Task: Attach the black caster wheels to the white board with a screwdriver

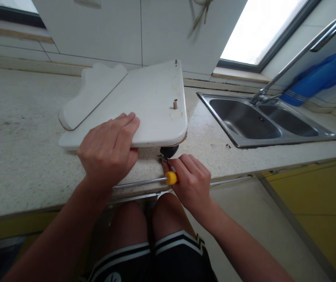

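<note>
My left hand [109, 150] grips the front edge of a white board [153, 105], fingers flat on top and thumb underneath. The board has a rounded corner and lies tilted on the counter, with a short peg [175, 103] standing near its right side. Below its front right corner shows a dark rounded part [169, 150], perhaps a caster. My right hand [193, 180] is closed around a screwdriver with a yellow handle [172, 178], its metal shaft pointing left. The thumb and fingertips of that hand pinch at a small dark piece just under the black part; its kind is unclear.
A speckled counter [18, 156] runs across the view. To the right is a double steel sink [244, 117] with a tall tap [297, 58]. A blue cloth or bag [320, 76] hangs beside it. Small dark crumbs [228, 146] lie near the sink.
</note>
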A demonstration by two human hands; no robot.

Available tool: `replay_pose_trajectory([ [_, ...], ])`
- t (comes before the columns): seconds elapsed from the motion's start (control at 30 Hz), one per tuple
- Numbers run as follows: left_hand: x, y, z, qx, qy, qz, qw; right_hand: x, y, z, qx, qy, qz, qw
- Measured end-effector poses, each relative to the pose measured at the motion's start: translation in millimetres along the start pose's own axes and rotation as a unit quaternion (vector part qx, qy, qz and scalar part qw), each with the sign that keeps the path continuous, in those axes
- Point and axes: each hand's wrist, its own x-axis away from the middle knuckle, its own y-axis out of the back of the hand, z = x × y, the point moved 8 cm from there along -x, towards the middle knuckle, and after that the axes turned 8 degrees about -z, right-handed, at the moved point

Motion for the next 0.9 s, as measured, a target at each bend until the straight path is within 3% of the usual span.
replay_pose_trajectory([
  [0.43,0.6,-0.9,-0.7,-0.001,0.0,0.011,1.0,1.8,-0.6,2.5,-0.003,0.012,0.0,1.0],
  [0.9,1.6,-1.7,0.2,0.003,0.001,0.009,1.0,0.8,-3.0,-5.2,0.023,-0.024,0.006,0.999],
])
